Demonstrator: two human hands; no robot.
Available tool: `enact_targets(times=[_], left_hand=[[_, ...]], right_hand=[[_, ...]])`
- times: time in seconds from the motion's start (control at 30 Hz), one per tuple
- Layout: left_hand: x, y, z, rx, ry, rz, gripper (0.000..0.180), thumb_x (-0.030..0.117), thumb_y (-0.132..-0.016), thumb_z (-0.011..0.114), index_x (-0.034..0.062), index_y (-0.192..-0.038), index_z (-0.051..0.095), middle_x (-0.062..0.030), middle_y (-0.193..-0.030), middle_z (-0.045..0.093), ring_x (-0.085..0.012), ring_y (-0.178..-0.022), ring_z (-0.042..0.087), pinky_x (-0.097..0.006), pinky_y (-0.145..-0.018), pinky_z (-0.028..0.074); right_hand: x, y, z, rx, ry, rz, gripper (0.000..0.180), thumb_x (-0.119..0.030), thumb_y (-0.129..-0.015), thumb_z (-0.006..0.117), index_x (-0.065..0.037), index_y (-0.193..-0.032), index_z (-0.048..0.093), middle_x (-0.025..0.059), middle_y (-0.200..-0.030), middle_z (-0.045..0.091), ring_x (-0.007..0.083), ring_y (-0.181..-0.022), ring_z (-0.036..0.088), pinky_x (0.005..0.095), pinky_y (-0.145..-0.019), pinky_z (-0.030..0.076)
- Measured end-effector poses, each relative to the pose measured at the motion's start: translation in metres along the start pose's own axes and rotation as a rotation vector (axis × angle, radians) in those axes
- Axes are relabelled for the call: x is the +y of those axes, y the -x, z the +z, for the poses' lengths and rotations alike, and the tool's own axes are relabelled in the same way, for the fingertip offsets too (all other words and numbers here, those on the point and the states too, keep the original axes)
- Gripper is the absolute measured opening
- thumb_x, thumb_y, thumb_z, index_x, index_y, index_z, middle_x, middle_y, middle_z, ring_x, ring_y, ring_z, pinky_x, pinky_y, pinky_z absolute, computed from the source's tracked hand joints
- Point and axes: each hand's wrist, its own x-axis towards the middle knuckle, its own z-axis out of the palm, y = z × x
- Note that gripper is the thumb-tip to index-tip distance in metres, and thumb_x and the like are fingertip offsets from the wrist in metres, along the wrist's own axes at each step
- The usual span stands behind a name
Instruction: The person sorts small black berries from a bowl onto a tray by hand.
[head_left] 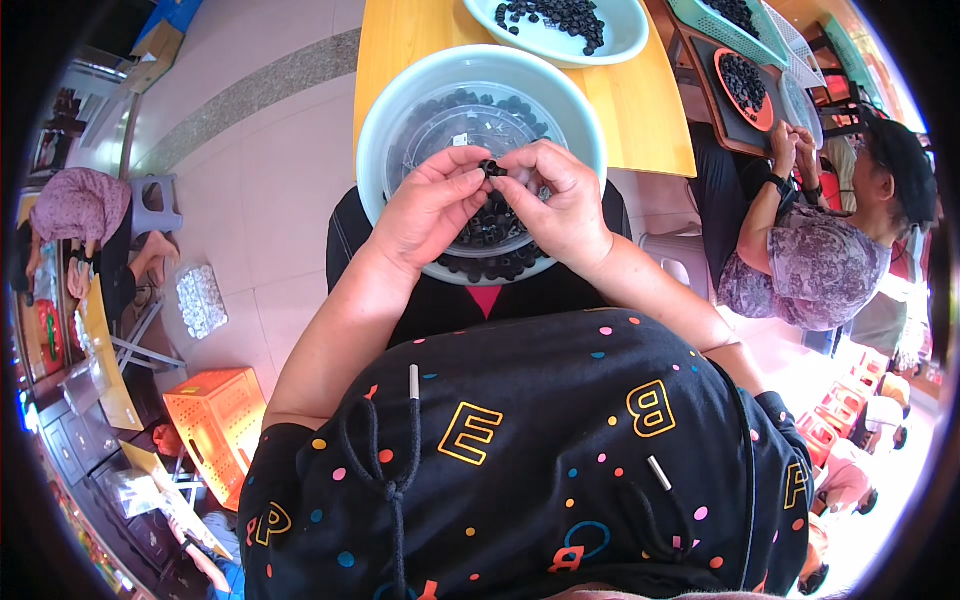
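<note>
Between my fingertips, above a light-blue basin (374, 150), is a small black round part (490, 169), too small to name more exactly. My left hand (432, 205) pinches it from the left, thumb and forefinger closed. From the other side my right hand (560, 200) grips the same part with thumb and forefinger. Below, a clear plastic tub (410, 140) sits inside the basin. Many similar black parts (492, 225) lie in the tub and along the basin's near side, partly hidden by my hands. A small white piece (460, 140) is also in the tub.
The basin rests at the near edge of a yellow table (640, 130). Behind it stands another pale-blue basin (628, 30) with black parts. At right, a person (810, 240) sits by an orange plate (765, 118) of black parts. An orange crate (215, 425) stands on the left floor.
</note>
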Motion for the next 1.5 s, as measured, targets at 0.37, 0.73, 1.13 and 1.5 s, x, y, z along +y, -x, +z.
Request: enact_targets(times=[0.37, 0.73, 1.13, 1.5], left_hand=[[0.002, 0.002, 0.006, 0.059, -0.082, 0.023, 0.026, 0.005, -0.089, 0.058, 0.0012, -0.114, 0.059, -0.0080, -0.108, 0.061, -0.0145, -0.099, 0.057, -0.028, -0.090, 0.046], [-0.003, 0.004, 0.016, 0.093, -0.048, 0.027, 0.027, 0.009, -0.091, 0.056, -0.0019, -0.116, 0.057, -0.0115, -0.110, 0.060, -0.0165, -0.103, 0.057, -0.029, -0.093, 0.046], [-0.006, 0.002, 0.017, 0.077, -0.027, 0.053, 0.029, 0.013, -0.093, 0.054, -0.0007, -0.119, 0.055, -0.0099, -0.109, 0.060, -0.0150, -0.101, 0.057, -0.029, -0.094, 0.045], [-0.009, 0.001, 0.013, 0.073, 0.111, 0.028, 0.030, 0.014, -0.093, 0.054, 0.0009, -0.120, 0.054, -0.0090, -0.107, 0.059, -0.0149, -0.100, 0.057, -0.030, -0.093, 0.045]], right_hand=[[0.007, 0.004, 0.004, 0.035, -0.034, 0.036, 0.017, -0.001, -0.073, 0.072, -0.003, -0.088, 0.063, 0.0041, -0.077, 0.058, 0.0068, -0.055, 0.051, 0.0218, -0.050, 0.042], [0.017, 0.005, 0.007, 0.032, -0.208, 0.081, 0.016, 0.000, -0.074, 0.073, -0.003, -0.086, 0.062, 0.0003, -0.074, 0.056, 0.0036, -0.056, 0.048, 0.0202, -0.050, 0.040], [0.011, 0.005, 0.007, 0.073, -0.242, 0.081, 0.014, -0.002, -0.077, 0.071, -0.004, -0.087, 0.062, -0.0032, -0.072, 0.056, 0.0004, -0.057, 0.045, 0.0177, -0.049, 0.037], [0.008, 0.006, 0.007, 0.099, -0.178, 0.066, 0.013, -0.001, -0.076, 0.071, -0.004, -0.086, 0.062, -0.0020, -0.070, 0.055, 0.0012, -0.055, 0.045, 0.0182, -0.048, 0.037]])
